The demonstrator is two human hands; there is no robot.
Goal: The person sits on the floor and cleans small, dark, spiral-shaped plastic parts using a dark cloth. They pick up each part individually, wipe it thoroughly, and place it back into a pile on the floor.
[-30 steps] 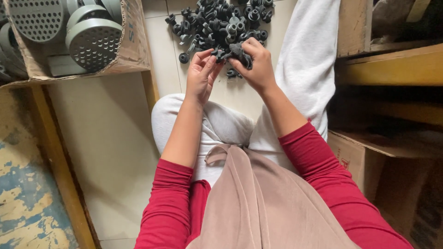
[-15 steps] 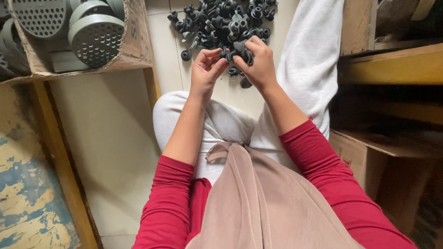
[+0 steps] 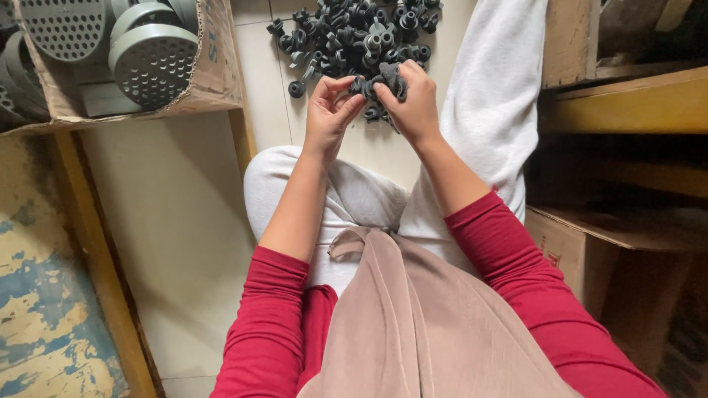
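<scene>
- Right hand [image 3: 414, 99]: fingers curled shut round a cluster of small black rubber fittings [image 3: 385, 77], several at once, held in the palm and fingertips. Cluster sits at the hand's left edge, facing the other hand.
- Left hand [image 3: 330, 110]: thumb and forefinger pinched narrow, tips meeting the near end of the held cluster. Whether it grips a single fitting of its own or only touches the right hand's cluster, cannot tell; the fingers cover the contact.
- Both hands touch or nearly touch at the fingertips, raised above the floor, just on the near side of the pile.
- Pile of loose black rubber fittings [image 3: 354, 33] lies on the pale tiled floor [image 3: 177, 221], directly beyond the hands, spreading away from the person. No single long axis; the heap is roughly round, the pieces lying every way.
- Right hand is the nearer to the pile: its knuckles overlap the pile's near edge in view. Left hand sits a little short of it.
- One stray black fitting [image 3: 296, 89] lies on the floor just left of the pile's near edge, beside the left hand.
- Well left of the pile: worn cardboard box [image 3: 214, 66] holding grey perforated round plastic caps [image 3: 151, 63].
- Right of the pile: white-trousered leg [image 3: 501, 110], then wooden shelving [image 3: 627, 103].
</scene>
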